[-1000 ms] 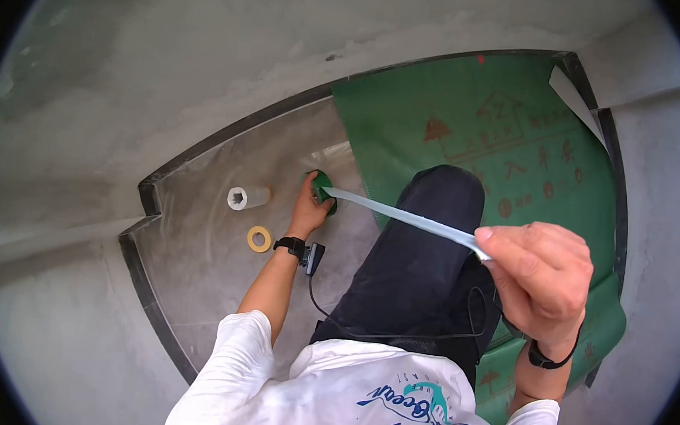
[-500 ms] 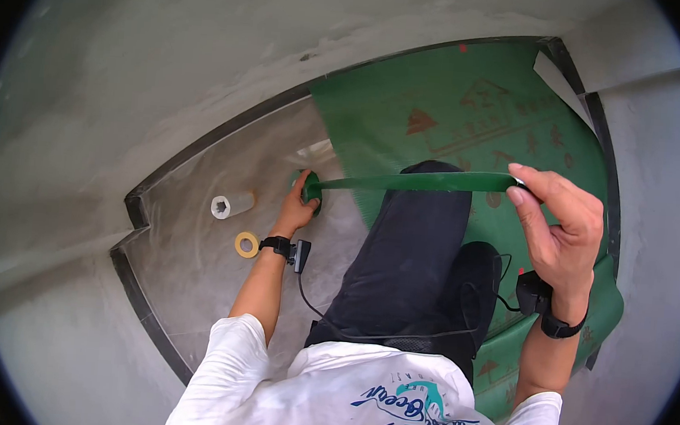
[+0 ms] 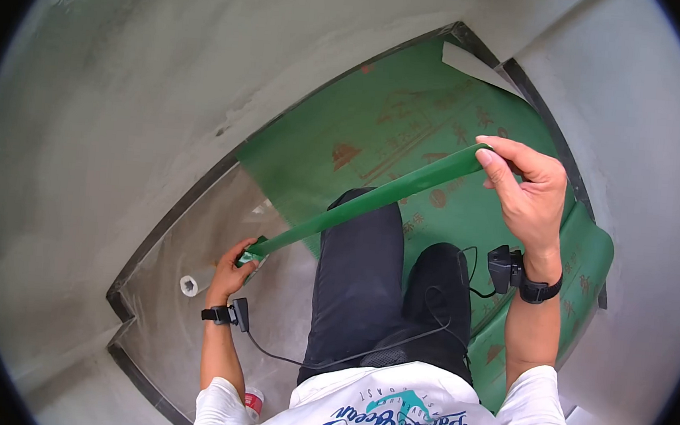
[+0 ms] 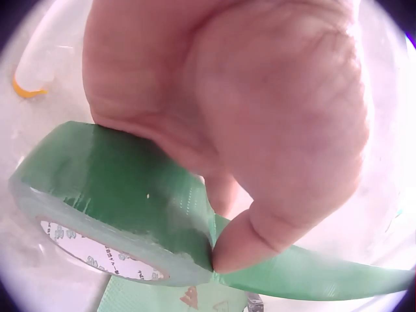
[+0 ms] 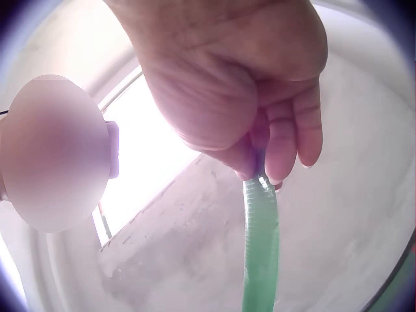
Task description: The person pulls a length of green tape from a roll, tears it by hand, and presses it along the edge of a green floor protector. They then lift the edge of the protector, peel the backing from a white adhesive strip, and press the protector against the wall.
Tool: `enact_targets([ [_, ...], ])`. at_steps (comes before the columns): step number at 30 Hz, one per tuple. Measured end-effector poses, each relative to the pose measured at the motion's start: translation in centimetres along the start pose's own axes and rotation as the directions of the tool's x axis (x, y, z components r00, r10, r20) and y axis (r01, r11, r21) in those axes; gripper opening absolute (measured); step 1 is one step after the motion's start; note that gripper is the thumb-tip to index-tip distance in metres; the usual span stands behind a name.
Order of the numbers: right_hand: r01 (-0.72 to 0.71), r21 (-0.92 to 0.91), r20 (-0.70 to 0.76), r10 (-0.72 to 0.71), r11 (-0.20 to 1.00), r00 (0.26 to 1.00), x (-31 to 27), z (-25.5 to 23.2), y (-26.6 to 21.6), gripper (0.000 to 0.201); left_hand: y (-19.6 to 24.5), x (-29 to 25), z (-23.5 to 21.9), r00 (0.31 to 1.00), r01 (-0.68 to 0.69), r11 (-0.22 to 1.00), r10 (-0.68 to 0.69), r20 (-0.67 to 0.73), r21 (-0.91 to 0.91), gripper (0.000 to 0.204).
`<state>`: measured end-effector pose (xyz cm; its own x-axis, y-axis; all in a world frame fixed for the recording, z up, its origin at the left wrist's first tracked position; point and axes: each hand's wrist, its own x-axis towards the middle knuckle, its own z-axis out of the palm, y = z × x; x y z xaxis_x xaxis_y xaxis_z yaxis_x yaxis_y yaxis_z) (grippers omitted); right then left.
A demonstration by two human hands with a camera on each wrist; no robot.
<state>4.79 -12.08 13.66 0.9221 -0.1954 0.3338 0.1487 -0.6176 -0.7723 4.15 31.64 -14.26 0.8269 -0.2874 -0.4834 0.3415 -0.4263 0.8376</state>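
My left hand (image 3: 231, 272) grips a roll of green tape (image 4: 117, 175) over the bare floor. In the left wrist view, the thumb sits right where the strip leaves the roll, and the white printed core shows. A long strip of tape (image 3: 381, 196) stretches taut from the roll, rising across above the knees. Its free end is pinched between the thumb and fingertips of my right hand (image 3: 534, 200), held up over the green sheet. The right wrist view shows the strip hanging away below those fingertips.
A green protective sheet (image 3: 281, 152) with brown print covers the floor's far part, its corner (image 3: 479, 68) folded back pale. Beside my left hand lies a white roll (image 3: 189, 285). A red-and-white container (image 3: 253, 401) stands by the left sleeve. Walls with dark skirting enclose the floor.
The right hand has moved up and away, drawing the strip longer. The strip now shows its green face instead of a pale one. The head view has turned, and the yellow tape ring is out of sight.
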Motion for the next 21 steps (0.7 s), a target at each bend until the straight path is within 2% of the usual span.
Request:
enact_targets([
  [2,-0.034,0.036,-0.032,0.036,0.999,0.999,-0.3,-1.2,0.6,0.013,1.5,0.0,-0.3,1.000,0.009,1.000,-0.010,0.024,0.025,0.053],
  [5,-0.080,0.028,-0.081,0.082,0.996,0.993,-1.1,-3.3,1.6,0.013,4.1,-0.2,-0.3,0.984,-0.178,0.983,0.179,-0.001,0.039,0.043],
  [6,-0.104,0.045,-0.117,0.109,0.994,0.987,-1.6,-4.1,2.2,0.014,5.4,-0.3,-0.6,0.982,-0.191,0.980,0.191,0.010,0.049,0.043],
  [8,-0.126,0.066,-0.171,0.135,0.990,0.976,-2.7,-5.8,3.7,0.015,8.5,-0.9,-1.4,0.998,-0.052,0.986,0.046,0.040,0.156,0.038],
  [10,-0.157,0.105,-0.215,0.177,0.982,0.961,-4.2,-7.9,5.2,0.016,11.8,-1.5,-1.6,0.999,-0.031,0.990,0.028,0.025,0.138,0.031],
  [12,-0.186,0.124,-0.263,0.212,0.975,0.941,-6.1,-9.9,6.9,0.017,15.2,-1.9,-1.8,0.983,-0.182,0.945,0.176,0.046,0.272,0.026],
  [13,-0.213,0.140,-0.294,0.246,0.967,0.923,-7.2,-10.8,7.9,0.017,16.8,-2.2,-1.4,0.969,-0.239,0.927,0.247,0.011,0.290,0.023],
  [14,-0.214,0.143,-0.307,0.249,0.966,0.919,-8.3,-11.6,9.0,0.017,18.7,-2.4,-1.2,0.967,-0.247,0.922,0.253,0.020,0.298,0.023],
  [16,-0.218,0.212,-0.350,0.282,0.953,0.893,-10.8,-13.2,11.2,0.019,22.8,-3.0,-0.7,0.955,-0.290,0.855,0.289,0.069,0.429,0.022],
  [17,-0.224,0.234,-0.372,0.300,0.946,0.878,-12.0,-14.0,11.9,0.019,24.3,-3.2,-0.6,0.937,-0.343,0.780,0.326,0.129,0.524,0.021],
  [18,-0.220,0.242,-0.385,0.302,0.945,0.872,-13.2,-14.6,12.4,0.019,25.7,-3.4,-0.1,0.934,-0.351,0.769,0.332,0.136,0.534,0.021],
  [20,-0.232,0.301,-0.458,0.353,0.925,0.816,-15.6,-15.7,13.4,0.020,28.2,-3.9,1.5,0.877,-0.469,0.620,0.412,0.247,0.629,0.023],
  [21,-0.227,0.313,-0.470,0.358,0.922,0.806,-17.0,-16.3,14.0,0.020,28.8,-4.0,2.3,0.873,-0.475,0.604,0.415,0.257,0.640,0.023],
])
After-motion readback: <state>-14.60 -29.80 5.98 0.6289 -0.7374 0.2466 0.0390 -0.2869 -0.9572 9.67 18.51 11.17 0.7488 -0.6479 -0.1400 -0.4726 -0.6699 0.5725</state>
